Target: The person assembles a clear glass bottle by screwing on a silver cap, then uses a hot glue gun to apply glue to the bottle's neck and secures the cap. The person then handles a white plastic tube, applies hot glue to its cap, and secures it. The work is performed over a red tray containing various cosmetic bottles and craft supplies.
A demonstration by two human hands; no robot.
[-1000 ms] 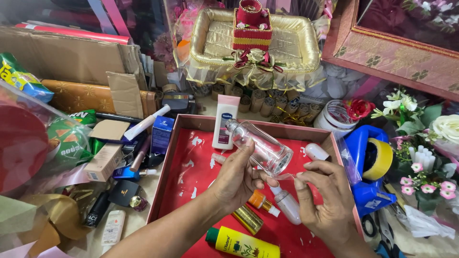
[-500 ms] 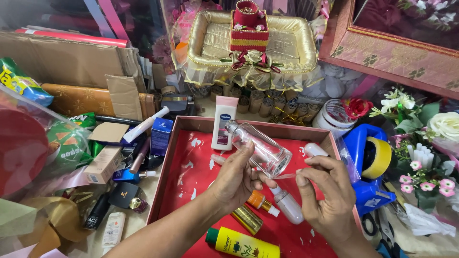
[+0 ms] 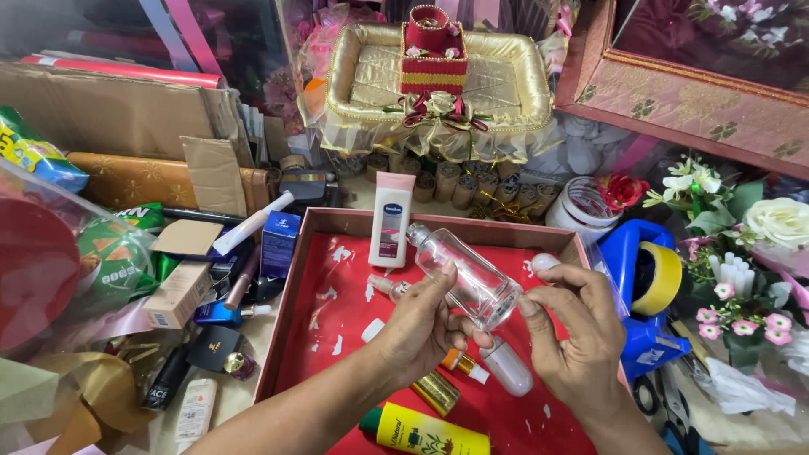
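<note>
Red tray [image 3: 337, 337] as reference: one yellow bottle [image 3: 425, 434] at near edge. Above tray centre, left hand [image 3: 417, 329] grips one clear glass bottle [image 3: 463, 274]; right hand [image 3: 577, 337] pinches its base, probably. One pink tube [image 3: 390, 221] at far edge.

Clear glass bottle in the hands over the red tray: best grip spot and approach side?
Grip the clear glass bottle across its straight mid-body, coming from above. It lies tilted, neck up toward the far left, base down by the right hand. The left hand already pinches the lower body. The neck is narrow and the glass looks smooth, so the wide flat-sided body probably gives the surest hold.
</note>
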